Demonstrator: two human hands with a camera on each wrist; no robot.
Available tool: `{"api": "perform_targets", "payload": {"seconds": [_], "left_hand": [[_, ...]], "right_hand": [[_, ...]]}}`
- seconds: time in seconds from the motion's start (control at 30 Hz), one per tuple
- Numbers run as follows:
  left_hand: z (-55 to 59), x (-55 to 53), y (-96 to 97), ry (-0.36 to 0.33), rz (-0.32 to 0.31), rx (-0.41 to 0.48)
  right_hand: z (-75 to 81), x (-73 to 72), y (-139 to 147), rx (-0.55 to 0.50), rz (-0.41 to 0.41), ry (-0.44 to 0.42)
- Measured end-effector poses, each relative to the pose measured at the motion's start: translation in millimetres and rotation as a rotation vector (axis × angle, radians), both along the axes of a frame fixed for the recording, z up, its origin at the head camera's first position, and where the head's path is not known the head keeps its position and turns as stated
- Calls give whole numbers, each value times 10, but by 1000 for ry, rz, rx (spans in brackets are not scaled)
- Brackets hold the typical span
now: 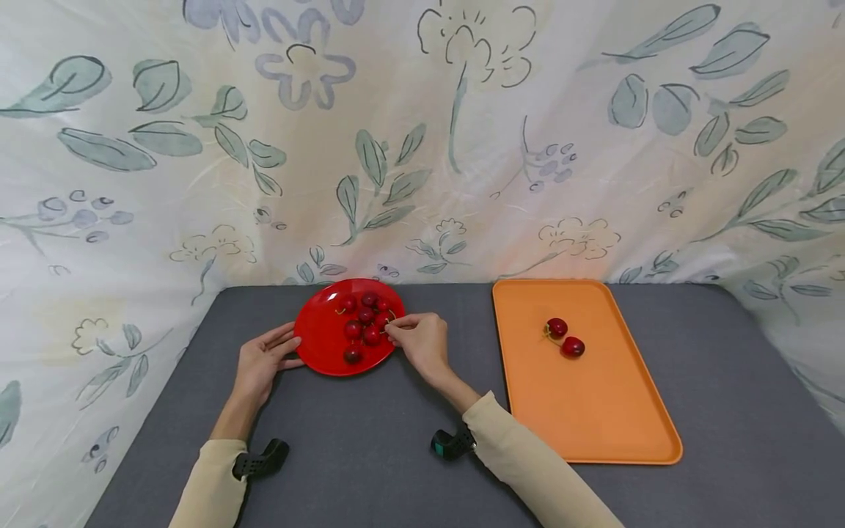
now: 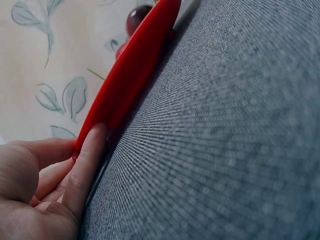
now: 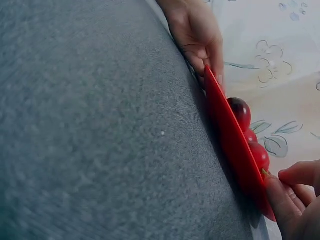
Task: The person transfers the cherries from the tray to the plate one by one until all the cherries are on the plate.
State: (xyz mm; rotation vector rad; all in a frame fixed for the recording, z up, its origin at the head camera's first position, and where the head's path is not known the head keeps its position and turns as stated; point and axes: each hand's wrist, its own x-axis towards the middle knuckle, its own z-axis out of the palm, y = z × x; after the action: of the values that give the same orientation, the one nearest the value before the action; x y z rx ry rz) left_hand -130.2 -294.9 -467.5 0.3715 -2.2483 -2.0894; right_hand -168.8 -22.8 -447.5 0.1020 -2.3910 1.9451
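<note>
A round red plate (image 1: 323, 345) holds several dark red cherries (image 1: 353, 330), some with stems showing. At the plate's left edge my left hand (image 1: 259, 363) grips the rim; in the left wrist view, fingers (image 2: 89, 160) lie on both sides of the rim. My right hand (image 1: 422, 343) is over the plate's right edge, thumb and forefinger together at the nearest cherries. In the right wrist view a green cherry stem (image 3: 265, 172) shows at the fingertips of that hand, which pinch it. The fingers partly hide the cherry there.
An orange rectangular tray (image 1: 594, 411) lies to the right, with two cherries (image 1: 572, 347) in its upper part. Grey cloth (image 1: 370, 455) covers the table. Behind it hangs a pale curtain (image 1: 475, 205) with leaves and flowers. Both wrists wear black straps (image 1: 260, 460).
</note>
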Motion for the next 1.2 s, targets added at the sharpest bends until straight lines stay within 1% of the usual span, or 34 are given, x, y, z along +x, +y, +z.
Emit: {"api": "perform_targets", "payload": {"seconds": [0.07,0.17,0.43,0.77,1.0,1.07,1.13,1.2], "left_hand": [[5,0,3,-2,2,-2],[12,-2,5,-8,0,0],[38,-10,11,-20,-7,-1],[65,-9,13,-33,13,-9],[65,2,13,-31,14,-19],[64,4,11,-31,13,-15],[65,4,10,-32,11,-12],[67,1,9,-32,9,-12]], "right_hand": [[7,6,-13,31,-1,19],[27,0,-26,42,5,18],[122,-30,1,75,48,-43],[169,-41,80,21,76,-106],[290,-41,175,-17,91,-151],[332,-53,234,-58,104,-164],[368,-78,318,-145,128,-200],[408,-113,429,-254,151,-242]]}}
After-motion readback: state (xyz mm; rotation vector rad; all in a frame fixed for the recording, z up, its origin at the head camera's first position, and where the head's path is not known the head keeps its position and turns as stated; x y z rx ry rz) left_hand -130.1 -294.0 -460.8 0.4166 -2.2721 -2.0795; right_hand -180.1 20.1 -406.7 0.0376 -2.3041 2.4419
